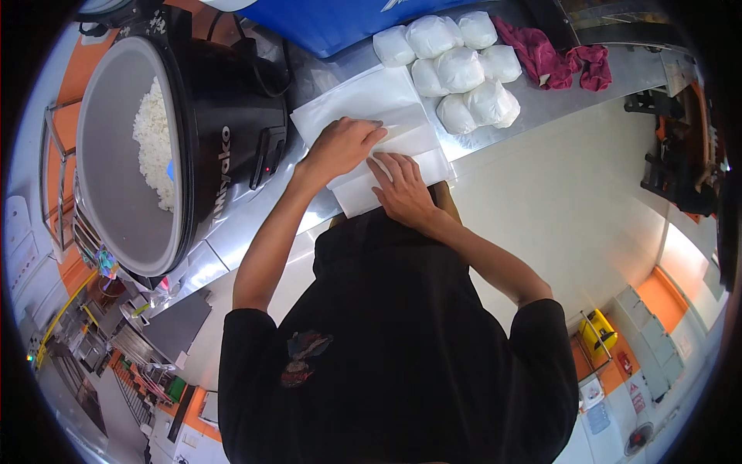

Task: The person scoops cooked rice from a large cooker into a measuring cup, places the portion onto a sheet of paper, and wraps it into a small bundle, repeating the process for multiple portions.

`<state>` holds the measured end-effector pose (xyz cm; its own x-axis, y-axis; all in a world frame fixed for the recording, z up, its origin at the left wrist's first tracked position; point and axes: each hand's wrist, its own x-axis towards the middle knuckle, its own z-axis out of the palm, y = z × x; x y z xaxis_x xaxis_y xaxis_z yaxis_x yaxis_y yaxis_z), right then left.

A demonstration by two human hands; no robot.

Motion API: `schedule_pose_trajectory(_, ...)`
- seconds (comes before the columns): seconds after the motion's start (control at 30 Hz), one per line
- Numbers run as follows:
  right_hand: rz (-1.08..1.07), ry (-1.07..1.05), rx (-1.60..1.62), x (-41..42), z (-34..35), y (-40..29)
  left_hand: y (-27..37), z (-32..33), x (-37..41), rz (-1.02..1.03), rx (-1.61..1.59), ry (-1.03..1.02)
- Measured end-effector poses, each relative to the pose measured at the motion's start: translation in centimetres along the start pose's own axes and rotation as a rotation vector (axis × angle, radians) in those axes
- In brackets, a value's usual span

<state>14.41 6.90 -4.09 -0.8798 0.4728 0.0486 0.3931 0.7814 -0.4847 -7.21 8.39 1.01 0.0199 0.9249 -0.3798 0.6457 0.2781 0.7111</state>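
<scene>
A stack of white wrapping paper sheets [348, 101] lies on the steel counter before me, its top sheet creased and partly folded. My left hand [348, 145] is bent over the fold, with thumb and fingers at the paper's raised edge; what lies under the fold is hidden. Just nearer to me, my right hand [404, 188] rests on the sheet with its fingers spread. Beyond the paper, to the right, several white paper-wrapped parcels [459, 69] sit grouped, some piled on others. To the left is a large black Miyako rice cooker [232, 110], with white rice [153, 145] in its grey pot.
At the back stands a blue container [324, 23]. A crumpled maroon cloth [536, 55] lies right of the parcels. The steel counter [632, 72] ends in an edge close to my body. Something blue [170, 170] shows in the rice, and a cable [287, 64] runs behind the cooker.
</scene>
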Motion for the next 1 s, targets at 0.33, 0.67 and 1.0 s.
schedule_pose_trajectory(0.33,0.007,-0.144,-0.206,-0.6,2.2,0.1,-1.0,6.2,-3.3,0.147,0.241,0.233)
schedule_pose_trajectory(0.67,0.085,0.105,0.262,-2.4,-1.8,3.5,-1.0,10.1,-5.4,0.158,0.294,0.258)
schedule_pose_trajectory(1.0,0.914,0.456,0.885,2.1,-3.3,6.7,-0.2,11.7,-5.4,0.081,0.496,0.224)
